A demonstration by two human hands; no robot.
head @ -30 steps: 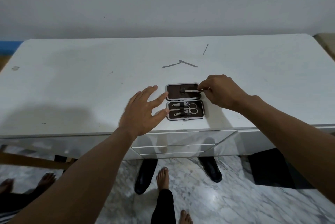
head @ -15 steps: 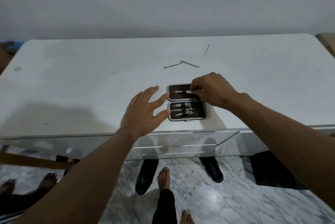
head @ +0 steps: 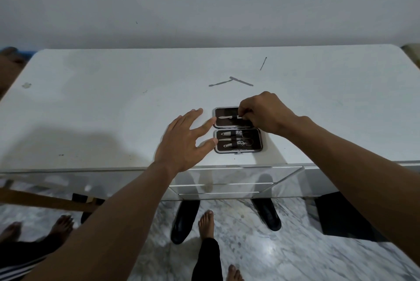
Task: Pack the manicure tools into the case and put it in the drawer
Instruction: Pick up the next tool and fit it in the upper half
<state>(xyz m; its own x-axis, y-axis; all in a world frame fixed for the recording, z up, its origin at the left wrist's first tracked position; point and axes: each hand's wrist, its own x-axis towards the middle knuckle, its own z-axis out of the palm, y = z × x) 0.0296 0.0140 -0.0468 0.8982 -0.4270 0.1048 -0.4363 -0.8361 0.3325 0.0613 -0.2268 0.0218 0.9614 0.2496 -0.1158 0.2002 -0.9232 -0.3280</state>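
Observation:
A small brown manicure case (head: 256, 144) lies open near the front edge of the white table (head: 113, 110). Its near half holds clippers and scissors under straps. My right hand (head: 266, 112) pinches a thin metal tool (head: 227, 117) that lies across the far half of the case. My left hand (head: 184, 142) rests with fingers spread, its fingertips touching the case's left edge. Two thin metal tools (head: 230, 82) lie crossed on the table beyond the case, and a thin pick (head: 263, 63) lies farther back.
A drawer front (head: 227, 180) sits just below the table edge under the case. Black shoes (head: 185, 219) and bare feet (head: 205, 221) stand on the marble floor. A wooden bar (head: 45, 201) crosses at lower left. A wall rises behind the table.
My right hand has slid the thin tool leftward into the far half of the case. My left hand has stayed at the case's left edge.

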